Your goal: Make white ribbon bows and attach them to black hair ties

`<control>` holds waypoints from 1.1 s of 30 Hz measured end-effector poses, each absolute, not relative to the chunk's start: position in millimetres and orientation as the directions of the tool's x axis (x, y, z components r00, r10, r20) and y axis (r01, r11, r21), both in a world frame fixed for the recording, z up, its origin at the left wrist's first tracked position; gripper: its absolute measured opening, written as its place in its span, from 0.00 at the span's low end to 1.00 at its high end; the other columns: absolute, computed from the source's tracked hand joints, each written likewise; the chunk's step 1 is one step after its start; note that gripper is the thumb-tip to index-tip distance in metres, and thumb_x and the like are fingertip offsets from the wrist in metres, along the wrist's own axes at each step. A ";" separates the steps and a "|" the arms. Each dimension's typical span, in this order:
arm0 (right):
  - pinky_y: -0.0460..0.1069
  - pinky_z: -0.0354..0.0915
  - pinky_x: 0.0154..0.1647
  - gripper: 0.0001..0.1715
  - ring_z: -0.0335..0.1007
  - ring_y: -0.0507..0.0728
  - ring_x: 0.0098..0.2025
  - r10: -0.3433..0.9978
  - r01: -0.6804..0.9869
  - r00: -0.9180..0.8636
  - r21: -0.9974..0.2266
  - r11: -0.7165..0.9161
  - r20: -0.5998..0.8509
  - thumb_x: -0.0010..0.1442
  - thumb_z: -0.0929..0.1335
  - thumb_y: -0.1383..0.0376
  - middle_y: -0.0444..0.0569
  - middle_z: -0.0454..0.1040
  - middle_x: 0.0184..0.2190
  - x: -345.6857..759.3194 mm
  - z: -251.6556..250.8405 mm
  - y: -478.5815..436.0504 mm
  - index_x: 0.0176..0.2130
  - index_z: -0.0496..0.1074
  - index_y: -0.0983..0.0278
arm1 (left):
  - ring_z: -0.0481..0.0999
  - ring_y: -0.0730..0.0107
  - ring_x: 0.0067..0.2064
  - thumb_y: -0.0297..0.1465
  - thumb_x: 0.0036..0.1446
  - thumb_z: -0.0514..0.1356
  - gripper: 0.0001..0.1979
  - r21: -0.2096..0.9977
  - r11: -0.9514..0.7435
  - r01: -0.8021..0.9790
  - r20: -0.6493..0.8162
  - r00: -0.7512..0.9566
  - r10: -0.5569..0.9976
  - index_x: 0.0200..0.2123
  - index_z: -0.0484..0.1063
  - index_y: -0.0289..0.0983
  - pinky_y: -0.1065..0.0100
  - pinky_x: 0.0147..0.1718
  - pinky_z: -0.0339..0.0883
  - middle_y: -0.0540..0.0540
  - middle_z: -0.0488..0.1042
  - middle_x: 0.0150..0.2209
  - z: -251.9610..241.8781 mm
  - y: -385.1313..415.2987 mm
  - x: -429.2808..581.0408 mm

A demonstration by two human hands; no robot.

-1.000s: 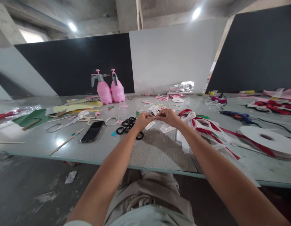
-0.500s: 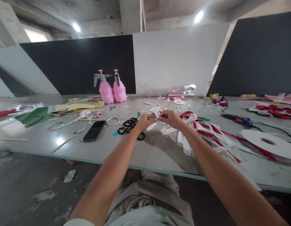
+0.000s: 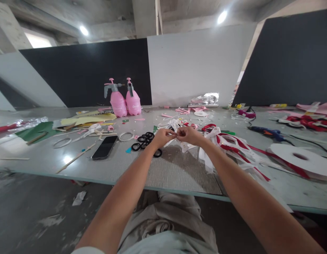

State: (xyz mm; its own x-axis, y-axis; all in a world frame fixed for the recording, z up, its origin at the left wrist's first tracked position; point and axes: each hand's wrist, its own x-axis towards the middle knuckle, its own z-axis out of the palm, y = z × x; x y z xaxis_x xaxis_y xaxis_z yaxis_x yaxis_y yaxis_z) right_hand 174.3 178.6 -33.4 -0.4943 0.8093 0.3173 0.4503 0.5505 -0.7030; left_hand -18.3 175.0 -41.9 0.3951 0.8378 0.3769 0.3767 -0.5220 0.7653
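My left hand and my right hand meet over the middle of the table, fingertips pinched close together. Between them they hold a white ribbon with printed lettering; its ends hang below the fingers, and the pinched part is mostly hidden. Just left of my left hand lies a cluster of black rings, like hair ties. Behind the hands is a tangle of white ribbon. Red and white ribbons lie loose beside my right wrist.
A phone lies left of the rings. Two pink spray bottles stand by the back panel. To the right are a blue glue gun with its cord and a white ribbon spool. Paper scraps and sticks litter the table.
My right hand's fingers have curled in more and shifted slightly left. The hanging ribbon ends have moved a little. The whole view has shifted slightly.
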 end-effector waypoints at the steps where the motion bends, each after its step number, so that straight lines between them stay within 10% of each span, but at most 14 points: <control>1: 0.45 0.48 0.23 0.08 0.50 0.47 0.22 0.809 0.445 -0.492 -0.707 0.550 0.320 0.46 0.67 0.62 0.38 0.58 0.18 173.8 -33.0 177.5 0.23 0.63 0.64 | 0.73 0.69 0.32 0.40 0.49 0.63 0.17 0.771 -0.514 0.375 0.368 0.396 0.841 0.36 0.80 0.32 0.70 0.35 0.64 0.44 0.78 0.31 -41.4 174.3 -18.1; 33: 0.46 0.57 0.25 0.19 0.62 0.51 0.23 0.864 0.424 -0.318 -0.756 0.498 0.391 0.53 0.67 0.52 0.46 0.70 0.21 176.6 -35.0 184.5 0.29 0.75 0.66 | 0.74 0.68 0.37 0.39 0.54 0.60 0.14 0.746 -0.548 0.379 0.471 0.281 0.836 0.35 0.78 0.34 0.69 0.40 0.66 0.45 0.78 0.34 -39.2 172.4 -18.6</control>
